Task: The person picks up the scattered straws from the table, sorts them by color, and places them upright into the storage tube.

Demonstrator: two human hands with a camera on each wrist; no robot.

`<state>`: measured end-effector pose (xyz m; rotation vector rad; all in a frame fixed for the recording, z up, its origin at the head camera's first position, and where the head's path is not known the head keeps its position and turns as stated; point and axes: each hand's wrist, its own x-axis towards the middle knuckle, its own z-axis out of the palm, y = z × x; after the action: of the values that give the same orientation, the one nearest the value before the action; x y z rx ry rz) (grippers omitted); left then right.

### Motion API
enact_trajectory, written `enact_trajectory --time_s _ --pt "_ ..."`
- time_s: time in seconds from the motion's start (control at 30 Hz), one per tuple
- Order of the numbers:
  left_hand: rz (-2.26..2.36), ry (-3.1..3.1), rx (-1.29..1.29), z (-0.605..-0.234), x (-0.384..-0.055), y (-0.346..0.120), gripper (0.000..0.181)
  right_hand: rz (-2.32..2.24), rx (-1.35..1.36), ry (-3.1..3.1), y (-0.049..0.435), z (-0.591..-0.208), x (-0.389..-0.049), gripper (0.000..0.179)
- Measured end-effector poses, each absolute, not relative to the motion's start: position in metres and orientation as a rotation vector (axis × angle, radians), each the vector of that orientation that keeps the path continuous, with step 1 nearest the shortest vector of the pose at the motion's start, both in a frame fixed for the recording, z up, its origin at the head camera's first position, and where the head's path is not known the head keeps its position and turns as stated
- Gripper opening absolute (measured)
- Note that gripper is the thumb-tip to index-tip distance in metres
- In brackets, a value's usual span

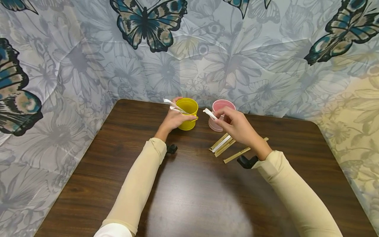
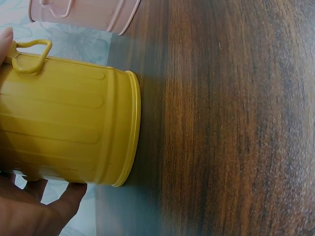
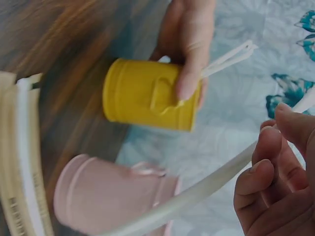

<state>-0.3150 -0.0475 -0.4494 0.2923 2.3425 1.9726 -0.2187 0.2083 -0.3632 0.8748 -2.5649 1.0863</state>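
Observation:
My left hand (image 1: pixel 174 118) grips a small yellow metal bucket (image 1: pixel 187 125), thumb near its side handle and fingers round the far side. White paper-wrapped straws (image 1: pixel 171 104) lean out of its left rim. In the left wrist view the yellow bucket (image 2: pixel 74 118) fills the left part, its base by the table. Between thumb and fingertips, my right hand (image 1: pixel 237 125) pinches another white-wrapped straw (image 3: pixel 197 189), held above the table. Just behind that hand stands a pink bucket (image 1: pixel 217 124), partly hidden by it.
Brown paper-wrapped sticks (image 1: pixel 225 148) lie on the dark wooden table (image 1: pixel 189 191) below my right hand, with a white-wrapped one among them. A single brown-wrapped stick (image 1: pixel 237 155) lies apart, to their right. A butterfly-printed cloth (image 1: pixel 165 72) hangs behind the table.

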Motion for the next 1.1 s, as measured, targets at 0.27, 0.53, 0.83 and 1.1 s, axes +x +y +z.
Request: enact_trajectory --time_s 0.27,0.53,0.83,1.1 --pt "1.954 2.360 0.293 -0.447 -0.316 -0.047 0.116 1.155 0.850 -2.531 0.181 -0.335 -0.230 0.014" --pt "1.952 2.341 0.288 -0.448 -0.317 -0.047 0.117 1.320 0.853 -2.443 0.155 -0.313 -0.245 0.017" --pt "1.907 2.367 0.312 -0.449 -0.315 -0.049 0.117 1.460 0.812 -2.347 0.128 -0.301 -0.259 0.018" --pt "1.902 2.393 0.346 -0.449 -0.314 -0.051 0.113 1.409 0.899 -2.361 0.103 -0.312 -0.276 0.017"
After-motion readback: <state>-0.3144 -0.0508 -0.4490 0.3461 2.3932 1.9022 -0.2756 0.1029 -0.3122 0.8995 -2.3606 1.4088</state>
